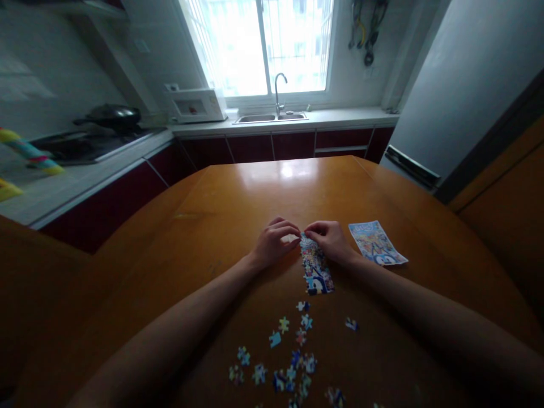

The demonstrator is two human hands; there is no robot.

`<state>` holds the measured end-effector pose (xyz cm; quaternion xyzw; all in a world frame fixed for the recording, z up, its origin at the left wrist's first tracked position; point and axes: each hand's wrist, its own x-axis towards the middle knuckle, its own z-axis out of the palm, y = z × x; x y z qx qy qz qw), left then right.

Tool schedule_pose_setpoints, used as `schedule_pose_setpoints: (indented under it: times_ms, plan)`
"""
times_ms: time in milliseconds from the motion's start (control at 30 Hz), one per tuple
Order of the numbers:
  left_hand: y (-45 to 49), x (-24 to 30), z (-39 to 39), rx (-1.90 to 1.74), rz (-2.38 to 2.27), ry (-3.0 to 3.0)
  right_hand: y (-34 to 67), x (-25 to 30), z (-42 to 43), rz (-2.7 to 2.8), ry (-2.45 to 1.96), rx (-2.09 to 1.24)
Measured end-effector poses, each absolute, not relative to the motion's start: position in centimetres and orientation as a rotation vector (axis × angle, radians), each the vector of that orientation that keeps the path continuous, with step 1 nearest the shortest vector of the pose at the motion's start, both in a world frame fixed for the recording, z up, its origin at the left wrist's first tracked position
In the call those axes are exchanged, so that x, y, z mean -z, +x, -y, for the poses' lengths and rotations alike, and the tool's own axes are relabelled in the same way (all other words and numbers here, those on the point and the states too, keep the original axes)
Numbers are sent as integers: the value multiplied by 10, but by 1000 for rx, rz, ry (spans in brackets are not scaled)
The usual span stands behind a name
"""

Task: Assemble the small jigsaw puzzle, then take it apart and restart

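A partly joined jigsaw puzzle (317, 269) lies on the wooden table, a narrow strip with a knobbed left edge. My left hand (277, 242) is at its far left corner, fingers curled and thumb drawn in toward the index fingertip. Whatever those fingertips hold is too small to make out. Across from it, my right hand (334, 241) rests over the far right part of the strip, thumb and index closed on its top edge. Nearer to me, loose puzzle pieces (291, 377) are scattered, with a single piece (351, 323) off to the right.
A printed picture sheet (377, 243) lies right of my right hand. Beyond the table (280, 187) stand a sink (255, 119), a microwave (198, 106) and a stove with a black pan (113, 116). A fridge (463, 85) rises at the right.
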<state>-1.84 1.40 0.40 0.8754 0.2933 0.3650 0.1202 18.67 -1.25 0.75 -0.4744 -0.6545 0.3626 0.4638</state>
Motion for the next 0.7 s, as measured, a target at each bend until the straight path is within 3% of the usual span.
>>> schedule_pose_setpoints:
  times_ms: [133, 367, 700]
  plan:
    - [-19, -4, -15, -1012, -860, 2563, 185, -5, 13, 1622, -1189, -851]
    - [-27, -8, -19, -923, -940, 2557, 198, 4, 9, 1630, -1304, -466]
    - [-27, -9, -19, -819, -964, 2564, 196, 10, 14, 1900, -1292, -407]
